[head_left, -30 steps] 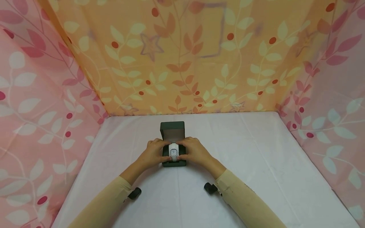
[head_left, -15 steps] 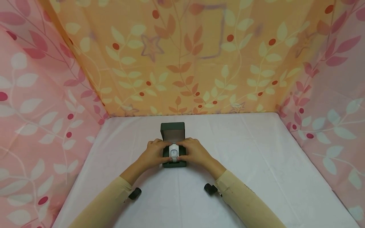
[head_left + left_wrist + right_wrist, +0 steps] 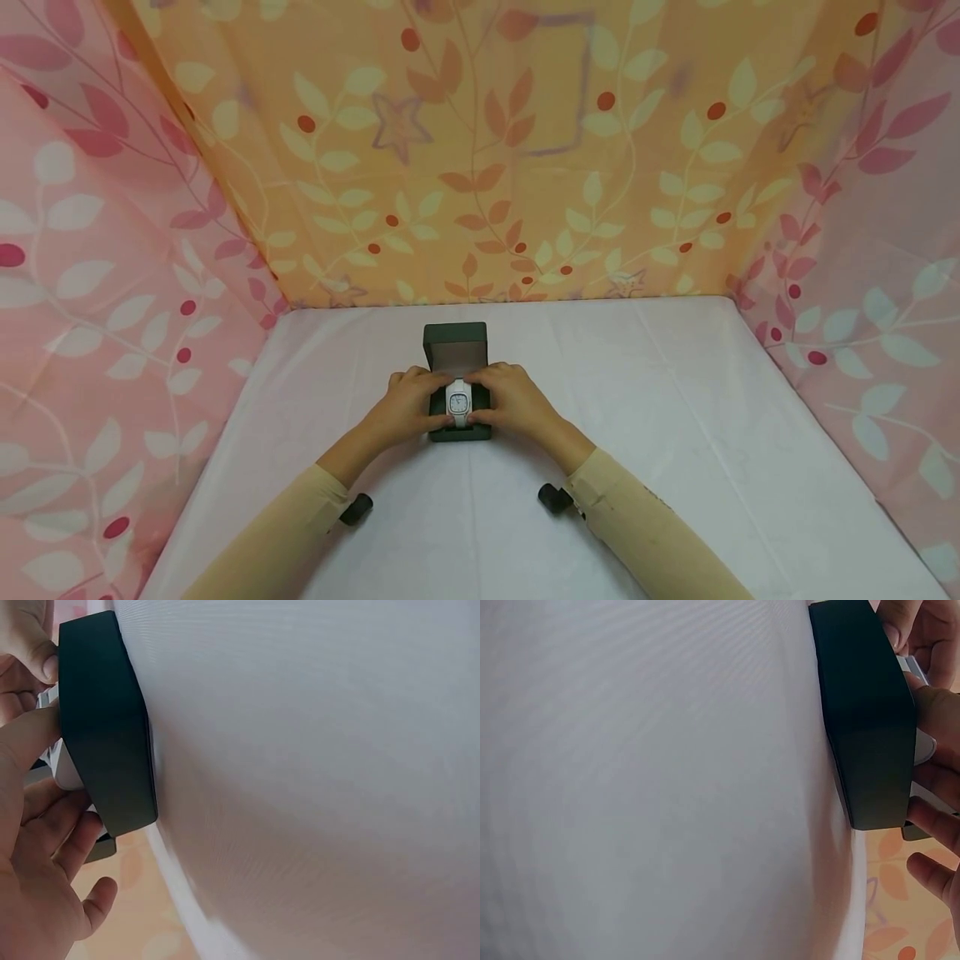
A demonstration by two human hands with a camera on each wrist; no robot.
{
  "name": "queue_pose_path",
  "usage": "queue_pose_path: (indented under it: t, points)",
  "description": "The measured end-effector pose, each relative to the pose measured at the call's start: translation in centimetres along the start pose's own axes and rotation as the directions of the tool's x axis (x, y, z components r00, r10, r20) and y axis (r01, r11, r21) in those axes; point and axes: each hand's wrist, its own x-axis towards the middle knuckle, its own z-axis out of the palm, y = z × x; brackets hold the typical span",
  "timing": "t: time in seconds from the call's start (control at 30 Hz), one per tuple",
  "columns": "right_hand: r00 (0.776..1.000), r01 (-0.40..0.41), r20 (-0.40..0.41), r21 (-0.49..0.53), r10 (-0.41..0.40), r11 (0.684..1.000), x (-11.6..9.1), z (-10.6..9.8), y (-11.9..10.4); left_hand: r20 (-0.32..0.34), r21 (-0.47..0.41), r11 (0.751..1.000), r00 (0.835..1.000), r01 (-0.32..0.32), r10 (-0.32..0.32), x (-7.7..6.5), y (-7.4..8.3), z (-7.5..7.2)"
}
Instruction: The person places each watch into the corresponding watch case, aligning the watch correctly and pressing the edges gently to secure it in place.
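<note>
A white wristwatch (image 3: 458, 403) with a squarish dial sits in a dark green watch box (image 3: 455, 333), whose lid stands raised at the back. From the left, my left hand (image 3: 408, 406) pinches the watch's side between thumb and fingers. My right hand (image 3: 515, 400) does likewise from the right, its thumb near the lower strap. In the left wrist view the box's green side wall (image 3: 105, 720) hides most of the watch, and a white part of the strap (image 3: 67, 771) shows under the left hand (image 3: 37, 862). The right wrist view has the right hand (image 3: 941, 750) over the box edge.
The box stands on a table with a white cloth (image 3: 637, 417). An orange patterned curtain (image 3: 480, 167) hangs behind the table, with pink leafy curtains (image 3: 90, 333) at both sides. Small black wrist cameras (image 3: 356, 508) stick out from the sleeves.
</note>
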Motion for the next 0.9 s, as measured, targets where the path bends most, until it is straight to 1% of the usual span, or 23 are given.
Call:
queue_pose_path:
  t: [0.17,0.33,0.57,0.9]
  points:
    - [1.0,0.007,0.001,0.0,-0.007,1.0,-0.03,-0.07,-0.04,-0.005,0.004,1.0,1.0,0.004,-0.004,-0.04,0.08,-0.08]
    - [1.0,0.022,0.001,-0.005,-0.022,1.0,0.06,0.11,0.1,-0.034,0.017,1.0,0.999,0.015,-0.014,-0.09,0.18,-0.21]
    - [1.0,0.02,0.01,0.001,-0.02,1.0,0.08,-0.04,0.04,-0.066,0.013,1.0,0.998,0.0,0.001,-0.13,0.2,-0.3]
    - [0.999,-0.012,0.046,0.012,0.011,1.0,0.04,-0.12,0.03,-0.031,-0.05,0.999,0.999,0.016,-0.018,0.04,-0.44,0.0]
